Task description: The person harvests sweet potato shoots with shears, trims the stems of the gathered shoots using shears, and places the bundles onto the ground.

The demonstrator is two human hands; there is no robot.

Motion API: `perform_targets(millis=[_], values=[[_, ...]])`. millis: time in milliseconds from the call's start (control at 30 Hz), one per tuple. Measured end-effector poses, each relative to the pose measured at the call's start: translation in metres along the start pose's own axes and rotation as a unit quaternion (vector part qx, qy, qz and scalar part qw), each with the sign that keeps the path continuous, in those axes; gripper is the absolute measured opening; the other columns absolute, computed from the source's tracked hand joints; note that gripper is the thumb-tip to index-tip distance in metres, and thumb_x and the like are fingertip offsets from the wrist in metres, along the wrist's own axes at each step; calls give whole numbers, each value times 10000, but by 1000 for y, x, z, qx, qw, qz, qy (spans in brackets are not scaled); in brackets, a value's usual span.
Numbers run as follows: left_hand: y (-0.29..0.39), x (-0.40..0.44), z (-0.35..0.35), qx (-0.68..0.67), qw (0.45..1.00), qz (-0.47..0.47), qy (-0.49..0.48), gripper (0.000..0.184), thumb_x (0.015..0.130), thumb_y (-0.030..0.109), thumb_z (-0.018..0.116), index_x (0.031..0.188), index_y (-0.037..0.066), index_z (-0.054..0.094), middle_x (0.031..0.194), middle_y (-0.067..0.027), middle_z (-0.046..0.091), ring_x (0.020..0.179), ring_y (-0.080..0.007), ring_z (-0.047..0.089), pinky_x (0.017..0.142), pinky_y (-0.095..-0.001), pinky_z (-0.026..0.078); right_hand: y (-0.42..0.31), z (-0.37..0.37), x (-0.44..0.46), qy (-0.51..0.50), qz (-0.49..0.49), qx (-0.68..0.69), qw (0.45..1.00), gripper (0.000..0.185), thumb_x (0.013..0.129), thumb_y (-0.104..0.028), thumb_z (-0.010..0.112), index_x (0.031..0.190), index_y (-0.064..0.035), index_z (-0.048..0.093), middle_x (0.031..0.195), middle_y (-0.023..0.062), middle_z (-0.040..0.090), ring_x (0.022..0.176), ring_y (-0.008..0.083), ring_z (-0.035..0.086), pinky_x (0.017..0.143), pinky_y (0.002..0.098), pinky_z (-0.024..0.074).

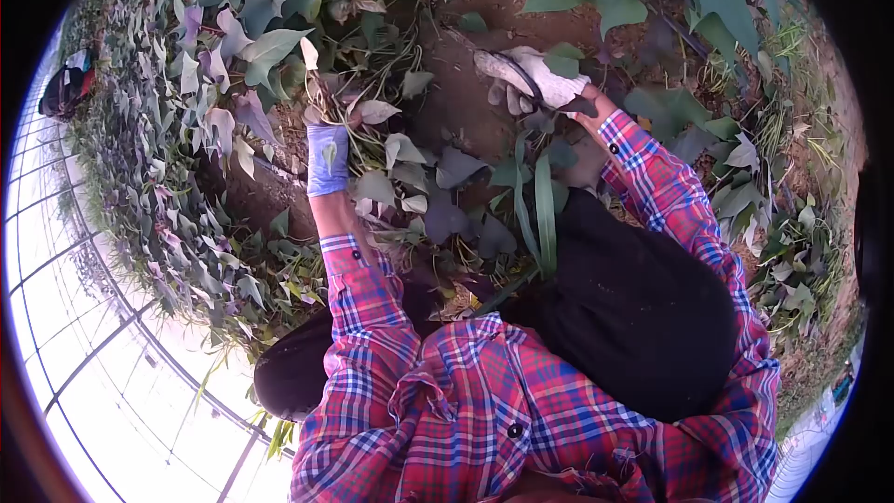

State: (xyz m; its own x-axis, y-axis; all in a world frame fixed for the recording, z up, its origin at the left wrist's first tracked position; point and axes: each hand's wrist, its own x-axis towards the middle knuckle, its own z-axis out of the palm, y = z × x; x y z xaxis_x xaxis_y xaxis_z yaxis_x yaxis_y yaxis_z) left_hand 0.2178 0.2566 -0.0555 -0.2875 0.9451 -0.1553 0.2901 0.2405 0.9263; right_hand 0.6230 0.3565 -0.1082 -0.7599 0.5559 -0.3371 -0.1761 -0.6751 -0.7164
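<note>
My left hand [328,126], with a pale blue glove cuff at the wrist, is closed around a bunch of leafy vine stems [372,138]. Leaves partly cover its fingers. Over bare soil to the right is my right hand [535,79] in a whitish work glove, its fingers curled. A dark curved strip [523,74] runs across this glove; whether it belongs to a tool is unclear. Whatever that hand grips is hidden. Green and purplish lobed leaves [456,168] hang between the two hands.
Dense vines [223,47] spread on the left and at the top, with brown soil [456,102] between the hands. Long grass blades [545,214] rise before my bent knee [643,307]. A wire grid [102,317] borders the left side; a dark bundle [63,91] lies beyond.
</note>
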Motion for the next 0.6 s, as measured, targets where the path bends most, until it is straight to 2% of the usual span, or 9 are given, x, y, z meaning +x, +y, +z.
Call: perform_targets(millis=[167, 200, 267, 300, 367, 400, 433, 500, 600], values=[[48, -2, 26, -45, 998, -44, 10, 279, 805, 116, 695, 1056, 27, 610, 799, 3, 594, 688, -69, 544, 601, -188, 432, 2, -10, 27, -77, -12, 189, 979, 421, 894, -102, 465, 1309, -26, 455, 1308, 89, 511, 1220, 182, 467, 1025, 289, 370], [60, 8, 40, -120, 990, -67, 8, 293, 756, 98, 738, 1014, 27, 619, 940, -44, 657, 800, -132, 604, 751, -273, 478, 2, -15, 36, -92, -15, 226, 970, 408, 914, -116, 452, 1311, -26, 452, 1303, 86, 516, 1212, 174, 476, 1019, 283, 379], [71, 38, 58, -53, 989, -132, 42, 331, 749, 189, 766, 966, -11, 617, 882, -43, 660, 747, -127, 585, 696, -265, 462, 6, -31, 59, -121, -17, 302, 946, 384, 953, -146, 425, 1316, -25, 446, 1292, 79, 527, 1194, 159, 493, 1006, 271, 398], [52, 56, 71, -84, 994, -43, 62, 258, 780, 181, 735, 938, -6, 652, 837, -13, 654, 685, -112, 565, 639, -261, 458, 10, -38, 65, -121, -17, 302, 946, 384, 953, -146, 425, 1316, -25, 446, 1292, 79, 527, 1194, 159, 493, 1006, 271, 398], [20, 91, 78, 199, 970, 139, -5, 295, 841, 260, 653, 845, -35, 644, 698, -67, 657, 612, -159, 590, 619, -291, 462, 14, -50, 74, -137, -53, 232, 962, 372, 952, -145, 423, 1301, -23, 459, 1281, 81, 533, 1176, 157, 504, 992, 268, 403], [8, 106, 91, 366, 927, 84, 10, 385, 862, 365, 589, 781, -7, 645, 672, -79, 651, 613, -216, 609, 616, -321, 467, 16, -55, 76, -144, -71, 197, 967, 367, 951, -145, 422, 1294, -23, 465, 1276, 81, 536, 1166, 156, 509, 985, 266, 405], [28, 113, 106, 627, 771, 71, -90, 375, 857, 387, 554, 767, 42, 671, 730, -59, 679, 658, -254, 633, 626, -352, 476, 17, -58, 78, -150, -89, 162, 971, 361, 950, -144, 421, 1287, -22, 471, 1271, 82, 539, 1157, 155, 514, 978, 265, 408], [1, 127, 120, 679, 728, 30, -90, 295, 856, 329, 523, 804, 96, 698, 802, -62, 694, 727, -249, 662, 627, -362, 491, 19, -65, 77, -160, -124, 91, 975, 351, 949, -143, 420, 1272, -21, 484, 1260, 83, 545, 1138, 152, 524, 965, 262, 413], [-26, 144, 125, 610, 781, -98, -95, 287, 825, 308, 549, 941, 99, 708, 970, -116, 685, 936, -281, 662, 757, -360, 532, 22, -65, 74, -170, -155, 23, 973, 342, 948, -142, 418, 1257, -20, 497, 1249, 84, 550, 1119, 150, 535, 951, 258, 418]])
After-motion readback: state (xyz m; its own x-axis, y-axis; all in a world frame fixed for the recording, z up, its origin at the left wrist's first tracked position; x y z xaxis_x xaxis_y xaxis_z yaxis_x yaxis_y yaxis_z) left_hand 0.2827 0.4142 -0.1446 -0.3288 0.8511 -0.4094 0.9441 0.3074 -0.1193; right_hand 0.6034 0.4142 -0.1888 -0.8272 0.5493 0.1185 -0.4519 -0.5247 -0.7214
